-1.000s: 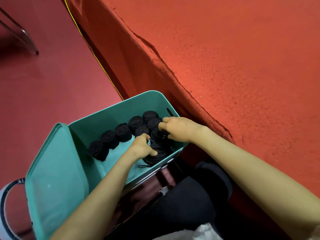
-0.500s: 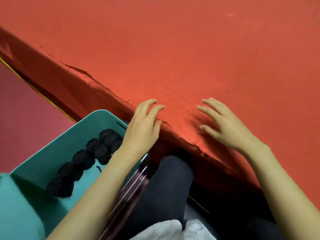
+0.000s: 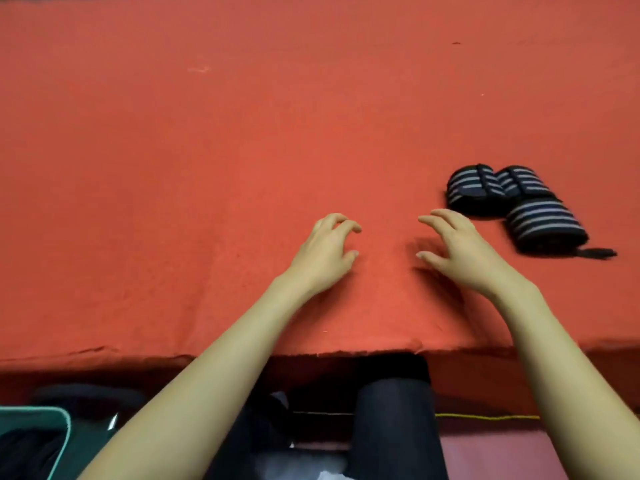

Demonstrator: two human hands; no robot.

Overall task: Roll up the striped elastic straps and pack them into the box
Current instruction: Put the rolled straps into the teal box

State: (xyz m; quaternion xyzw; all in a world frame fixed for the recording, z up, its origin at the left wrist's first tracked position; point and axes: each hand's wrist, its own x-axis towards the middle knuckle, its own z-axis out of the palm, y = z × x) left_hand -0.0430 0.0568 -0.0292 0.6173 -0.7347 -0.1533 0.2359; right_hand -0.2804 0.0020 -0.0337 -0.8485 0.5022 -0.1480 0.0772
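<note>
reaching for: the striped elastic straps (image 3: 543,223) lie at middle right of the frame on the red table cover (image 3: 207,168), to the right of both hands
right hand (image 3: 460,251): the nearer one, close to the front bundle but not touching it; fingers spread and loosely curled, holding nothing
left hand (image 3: 325,254): just left of the right hand, fingers loosely curled, empty, farther from the straps
lie of the straps: two bundles side by side behind, one in front slanting from upper left to lower right, a dark tail end at its lower right
box (image 3: 52,420): only a teal corner shows at lower left, below the table edge, well apart from the straps
edges: the near table edge crosses the lower frame; the straps sit well in from it
open room: bare cover around the hands and across the left and upper frame
likely move: a short rightward reach, right hand first
</note>
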